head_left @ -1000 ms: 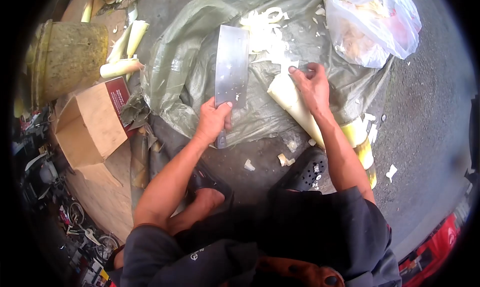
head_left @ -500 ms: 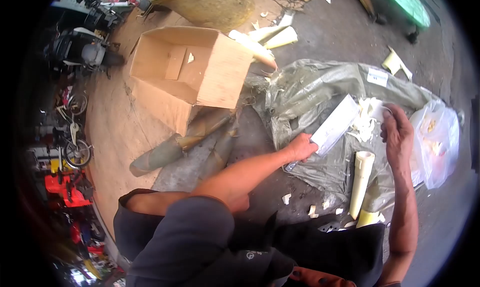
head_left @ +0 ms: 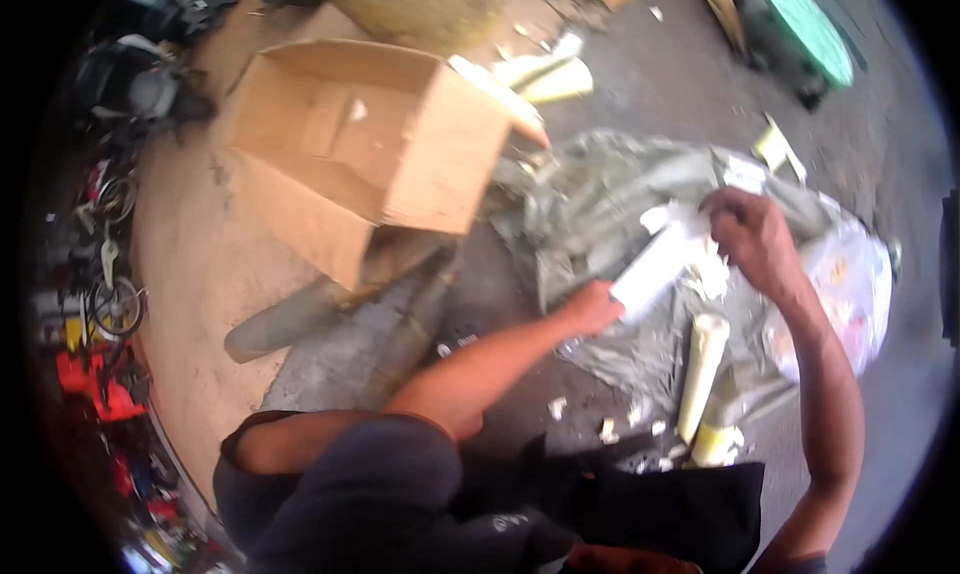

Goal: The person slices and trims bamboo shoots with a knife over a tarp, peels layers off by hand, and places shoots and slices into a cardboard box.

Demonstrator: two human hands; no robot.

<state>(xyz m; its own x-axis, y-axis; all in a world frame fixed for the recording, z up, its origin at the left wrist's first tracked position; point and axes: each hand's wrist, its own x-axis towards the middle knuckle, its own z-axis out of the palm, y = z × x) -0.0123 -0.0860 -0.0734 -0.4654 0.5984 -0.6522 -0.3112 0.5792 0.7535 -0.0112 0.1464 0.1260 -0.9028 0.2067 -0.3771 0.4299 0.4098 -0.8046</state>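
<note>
My left hand (head_left: pixel 590 307) is closed round the handle end of a broad cleaver (head_left: pixel 648 279), its pale blade slanting up to the right. My right hand (head_left: pixel 755 234) is by the blade's far end, fingers curled in; motion blur hides what they may hold. White slices (head_left: pixel 710 277) lie under and beside that hand on a grey-green woven sack (head_left: pixel 600 189). Nearer my body, a peeled pale bamboo shoot (head_left: pixel 703 369) rests on the sack's edge, and a cut yellowish piece (head_left: pixel 714 444) sits just below it.
Left of the sack stands an open cardboard box (head_left: pixel 445 154), with unpeeled bamboo shoots (head_left: pixel 285 324) beside it. A clear plastic bag (head_left: pixel 850 294) with pale pieces lies at right. Peeled husks (head_left: pixel 560 82) and a green round stool (head_left: pixel 805 29) are farther off. Motorbikes line the left.
My right hand has moved left and slightly up, over to the cleaver's far end. The cleaver has shifted slightly left in my left hand. The whole view has shifted a little.
</note>
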